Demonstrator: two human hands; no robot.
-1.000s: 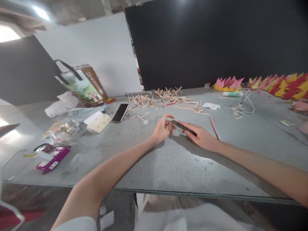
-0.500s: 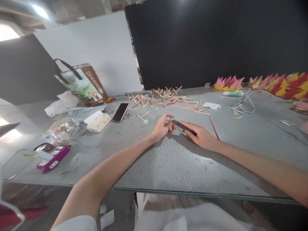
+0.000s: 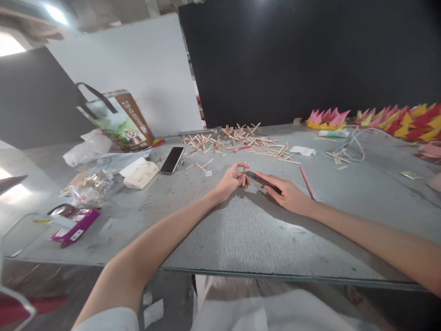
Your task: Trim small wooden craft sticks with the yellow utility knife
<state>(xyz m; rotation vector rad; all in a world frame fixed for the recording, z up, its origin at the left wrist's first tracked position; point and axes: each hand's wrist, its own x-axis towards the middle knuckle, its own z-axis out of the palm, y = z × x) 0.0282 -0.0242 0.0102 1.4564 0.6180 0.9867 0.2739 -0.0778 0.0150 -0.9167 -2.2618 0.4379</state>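
Note:
Just above the table, my left hand (image 3: 230, 183) pinches a small wooden stick (image 3: 244, 178) that stands roughly upright between the fingers. My right hand (image 3: 291, 196) is closed around a black utility knife (image 3: 264, 181) with a bit of yellow on its side. The knife's front end points left and meets or nearly meets the stick; whether its blade touches the wood is too small to tell. Beyond both hands lies a heap of wooden sticks (image 3: 237, 138), several joined in crosses. A lone crossed pair (image 3: 204, 165) rests left of my left hand.
A dark-screened phone (image 3: 172, 160), a cream pouch (image 3: 142, 174) and a printed bag (image 3: 120, 122) are on the left. A purple box (image 3: 76, 229) sits near the left front. Right of my hands are a pink pencil-like stick (image 3: 307, 183), a glue stick (image 3: 333, 134) and folded-paper pieces (image 3: 327, 120).
Both hands stay almost in place, still holding the stick and the utility knife. The view has shifted very slightly; nothing else has visibly moved.

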